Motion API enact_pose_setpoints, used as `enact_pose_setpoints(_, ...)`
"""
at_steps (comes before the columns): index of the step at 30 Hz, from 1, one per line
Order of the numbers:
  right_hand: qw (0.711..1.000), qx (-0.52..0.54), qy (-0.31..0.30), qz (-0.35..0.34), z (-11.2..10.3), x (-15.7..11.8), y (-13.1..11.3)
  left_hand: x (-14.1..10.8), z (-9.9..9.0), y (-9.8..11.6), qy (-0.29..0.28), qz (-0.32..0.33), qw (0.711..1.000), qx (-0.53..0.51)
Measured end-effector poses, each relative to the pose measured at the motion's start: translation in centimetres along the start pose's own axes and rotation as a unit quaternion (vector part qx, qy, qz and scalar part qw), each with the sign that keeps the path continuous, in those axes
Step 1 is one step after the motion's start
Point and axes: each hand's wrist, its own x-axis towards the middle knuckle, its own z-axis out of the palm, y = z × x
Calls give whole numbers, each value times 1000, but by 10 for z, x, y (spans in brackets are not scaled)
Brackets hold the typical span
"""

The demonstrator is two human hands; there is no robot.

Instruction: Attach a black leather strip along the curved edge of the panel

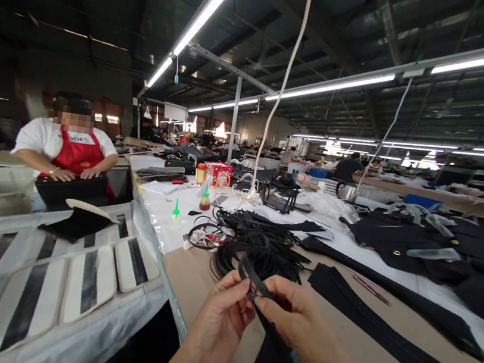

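In front of me, my left hand pinches a narrow black strap between thumb and fingers. My right hand grips the same strap a little to the right, with thumb and forefinger closed on it. A bend of the strap rises above the fingertips, and a wider dark length hangs below the right hand. Just behind the hands lies a coil of black strip, with a heap of loose black strips beyond it. The fingers hide part of the held strap.
Black fabric pieces and purple-handled snips lie on the right. Behind the coil stand a green-capped bottle, a green nozzle and a red box. White panels with dark stripes cover the left table, where a co-worker handles black material.
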Motion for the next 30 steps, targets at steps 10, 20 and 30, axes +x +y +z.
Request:
enact_pose_setpoints(10, 995, -90, 27, -47, 2, -9, -1, 2, 3, 2, 14, 13, 995, 94)
enact_pose_setpoints(20, 999, -26, 28, 5, -1, -17, -2, -4, 0, -3, 9, 12, 996, 91)
enact_pose_setpoints(30, 993, 81, -31, 85, -15, -20, -11, -3, -5, 6, 55, 12, 994, 93)
